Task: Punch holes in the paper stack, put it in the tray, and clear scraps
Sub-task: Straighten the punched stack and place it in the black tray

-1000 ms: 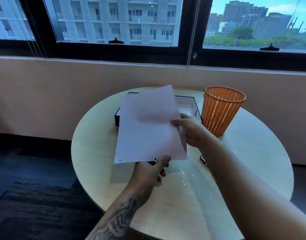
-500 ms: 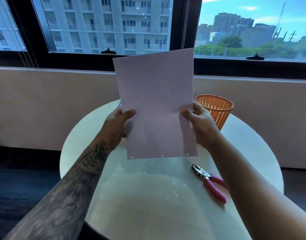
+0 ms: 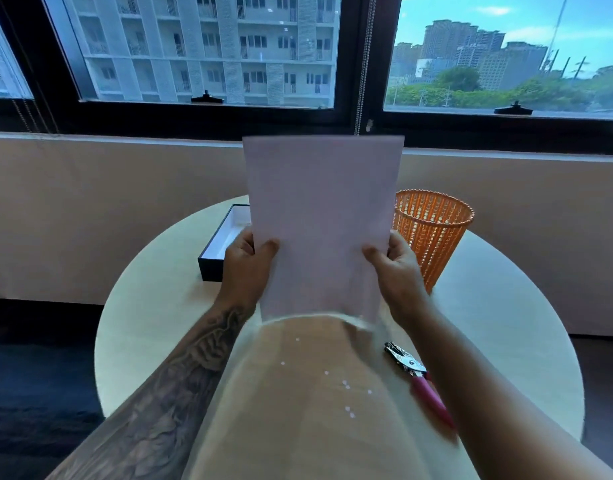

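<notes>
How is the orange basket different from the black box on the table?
The orange basket is round, tall and full of little holes; the black box is flat, low and rectangular with solid walls. The basket stands right of the paper stack; the box lies left, partly hidden behind it. The basket is orange all over; the box is black outside, white inside. Both sit open-topped on the round table.

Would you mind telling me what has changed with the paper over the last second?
The paper swung from tilted flat to upright, its bottom edge now at the table. The left hand moved from the bottom edge to the left side; the right hand kept its grip. Punch, scraps, basket stayed.
</notes>
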{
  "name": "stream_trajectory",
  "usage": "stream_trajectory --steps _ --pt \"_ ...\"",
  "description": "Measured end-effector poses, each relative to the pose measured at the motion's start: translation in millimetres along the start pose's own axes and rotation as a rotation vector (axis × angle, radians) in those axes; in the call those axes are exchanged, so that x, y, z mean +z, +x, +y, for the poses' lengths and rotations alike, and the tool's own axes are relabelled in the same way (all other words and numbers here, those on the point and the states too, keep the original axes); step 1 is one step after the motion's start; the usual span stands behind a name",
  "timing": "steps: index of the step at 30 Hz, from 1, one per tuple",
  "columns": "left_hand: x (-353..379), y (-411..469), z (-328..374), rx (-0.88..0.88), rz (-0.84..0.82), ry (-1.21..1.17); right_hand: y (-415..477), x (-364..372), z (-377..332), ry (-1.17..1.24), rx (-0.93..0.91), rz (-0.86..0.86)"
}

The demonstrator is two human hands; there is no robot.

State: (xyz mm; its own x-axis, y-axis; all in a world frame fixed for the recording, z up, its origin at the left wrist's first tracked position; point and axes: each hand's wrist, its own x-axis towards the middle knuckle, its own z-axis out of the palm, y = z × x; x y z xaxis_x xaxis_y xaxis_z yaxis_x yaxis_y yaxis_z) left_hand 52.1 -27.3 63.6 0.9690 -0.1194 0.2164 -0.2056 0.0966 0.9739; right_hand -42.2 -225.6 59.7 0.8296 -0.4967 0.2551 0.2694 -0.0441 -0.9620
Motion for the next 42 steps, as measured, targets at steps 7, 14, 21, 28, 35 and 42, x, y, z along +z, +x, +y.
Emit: stream_trajectory --steps 7,14,21,28,35,42 --pt "4 5 -18 -0.018 -0.059 0.030 2 4 15 -0.096 0.070 -0.011" --pt "-10 31 -12 -0.133 0.089 -0.103 10 -5 8 -0.068 0.098 0.065" --pt "4 45 -11 -0.276 0.135 -0.482 -1 32 36 -0.061 0.215 -0.036" --pt "-10 81 -9 -0.316 0.074 -0.562 39 35 12 -0.010 0.169 0.033" --pt "-55 148 -10 -0.155 0.144 -0.190 101 17 13 -0.210 0.209 0.064" --pt "-55 167 -31 -0.262 -0.023 0.214 145 12 55 -0.573 0.225 0.193"
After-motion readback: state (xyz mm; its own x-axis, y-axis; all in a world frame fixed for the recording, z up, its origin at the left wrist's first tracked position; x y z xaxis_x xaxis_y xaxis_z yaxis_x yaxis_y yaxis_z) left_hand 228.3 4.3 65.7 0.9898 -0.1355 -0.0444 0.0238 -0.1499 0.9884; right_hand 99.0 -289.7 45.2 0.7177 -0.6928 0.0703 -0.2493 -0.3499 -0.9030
